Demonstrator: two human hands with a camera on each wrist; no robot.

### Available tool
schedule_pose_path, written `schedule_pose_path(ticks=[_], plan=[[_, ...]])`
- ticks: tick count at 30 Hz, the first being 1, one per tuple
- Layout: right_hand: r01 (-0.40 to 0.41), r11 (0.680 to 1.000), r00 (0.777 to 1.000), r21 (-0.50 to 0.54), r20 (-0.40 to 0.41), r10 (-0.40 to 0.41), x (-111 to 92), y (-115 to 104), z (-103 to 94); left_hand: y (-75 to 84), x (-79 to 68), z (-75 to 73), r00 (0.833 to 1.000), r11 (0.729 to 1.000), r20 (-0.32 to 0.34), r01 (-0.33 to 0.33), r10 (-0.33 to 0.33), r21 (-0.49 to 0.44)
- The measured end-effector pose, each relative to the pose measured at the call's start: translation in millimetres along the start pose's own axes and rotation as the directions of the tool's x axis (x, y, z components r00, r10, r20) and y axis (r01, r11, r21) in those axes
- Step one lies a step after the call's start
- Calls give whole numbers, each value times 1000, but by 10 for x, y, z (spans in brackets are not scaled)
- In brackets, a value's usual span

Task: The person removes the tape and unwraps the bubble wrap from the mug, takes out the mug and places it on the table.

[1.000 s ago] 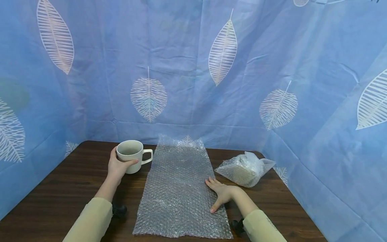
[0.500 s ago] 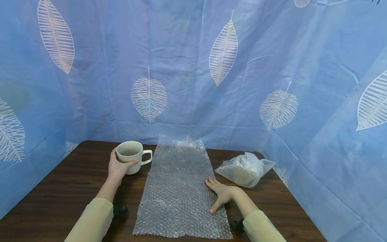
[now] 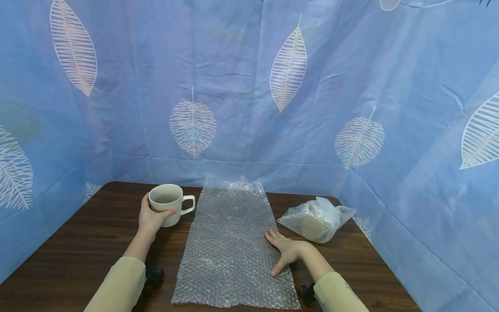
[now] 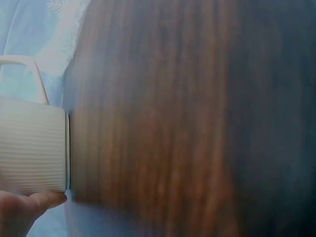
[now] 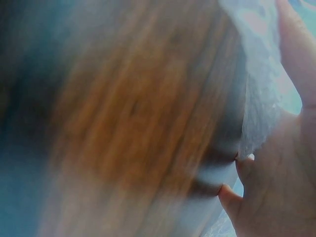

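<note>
A white mug [image 3: 166, 203] stands upright at the left, its handle turned to the right. My left hand [image 3: 152, 216] grips it round the body, thumb across the near side. In the left wrist view the ribbed wall of the mug [image 4: 32, 145] shows, its base at or very near the table. A long sheet of bubble wrap [image 3: 230, 247] lies flat in the middle. On its right edge rests my right hand [image 3: 286, 250], fingers spread. The right wrist view shows this hand [image 5: 276, 192] from the palm side, with fingertips down at the table.
A bundle in bubble wrap [image 3: 317, 220] sits at the back right of the dark wooden table [image 3: 78, 247]; its contents are blurred by the wrapping. Blue leaf-patterned cloth [image 3: 234, 78] hangs behind and at both sides.
The mug and my left hand have shifted slightly toward me and to the left. My right hand, the sheet and the bundle stay where they were.
</note>
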State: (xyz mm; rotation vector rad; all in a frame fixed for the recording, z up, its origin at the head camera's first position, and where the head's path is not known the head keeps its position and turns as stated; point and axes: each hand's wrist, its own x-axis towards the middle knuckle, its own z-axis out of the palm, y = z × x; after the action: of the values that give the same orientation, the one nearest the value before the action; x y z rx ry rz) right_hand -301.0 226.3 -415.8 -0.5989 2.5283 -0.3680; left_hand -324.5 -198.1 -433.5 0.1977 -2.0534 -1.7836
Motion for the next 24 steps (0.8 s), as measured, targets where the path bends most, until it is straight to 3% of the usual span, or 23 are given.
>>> schedule_pose_path(ticks=[11, 24], plan=[[12, 1000, 1000, 0, 3, -12, 9, 40, -1, -48, 43, -39, 999, 1000, 48, -2, 1, 17], [45, 998, 998, 36, -51, -43, -25, 38, -7, -11, 78, -145, 986, 977, 165, -49, 14, 208]])
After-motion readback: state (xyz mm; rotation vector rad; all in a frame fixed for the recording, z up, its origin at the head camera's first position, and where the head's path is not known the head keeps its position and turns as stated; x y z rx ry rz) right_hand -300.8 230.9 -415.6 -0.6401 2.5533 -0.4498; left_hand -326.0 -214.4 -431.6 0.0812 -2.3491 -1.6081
